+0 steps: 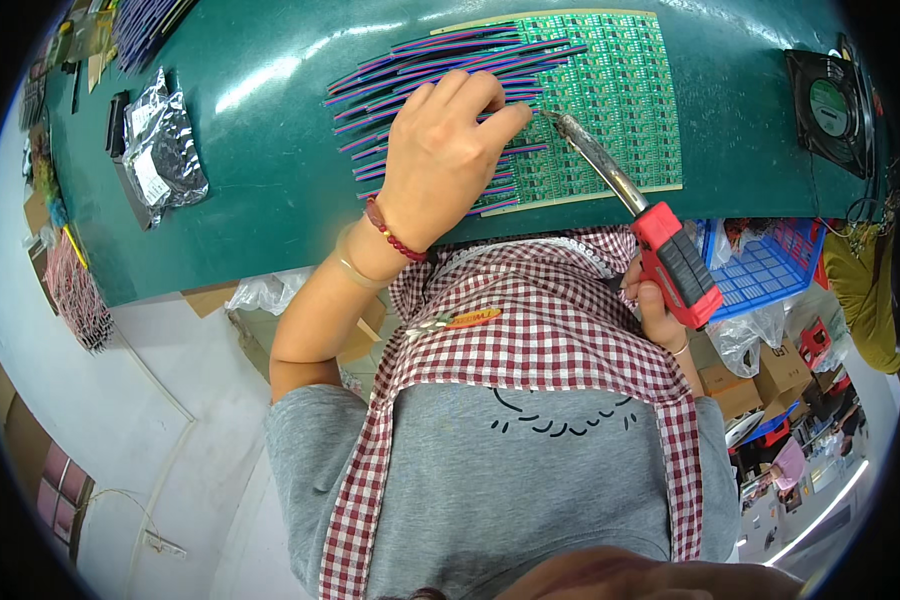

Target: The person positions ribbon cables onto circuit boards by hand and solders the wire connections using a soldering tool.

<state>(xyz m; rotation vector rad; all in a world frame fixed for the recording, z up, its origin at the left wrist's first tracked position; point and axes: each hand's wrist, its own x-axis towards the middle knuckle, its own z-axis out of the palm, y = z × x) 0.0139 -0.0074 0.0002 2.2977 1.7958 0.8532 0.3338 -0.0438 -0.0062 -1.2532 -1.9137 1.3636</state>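
Note:
A panel of small green circuit boards [635,110] lies on the green tabletop. Strips of thin black, blue and pink wires [370,95] are laid in rows across its left side. Over them, my left hand [445,150] is closed with bent fingers, pinching a wire by the boards; the fingertips partly hide it. In my right hand [660,318], at the table's near edge, is the handle of a red and black soldering iron [675,260]. The iron slants up and left, its tip close to my left fingertips. Whether the tip touches a board is too small to tell.
A black fan [830,108] stands at the table's right end. At left lies a silver plastic bag [165,150], with more wire bundles [150,30] beyond and a hanging bunch [78,295] off the edge. A blue crate [765,265] sits below the table at right, near cardboard boxes [778,372].

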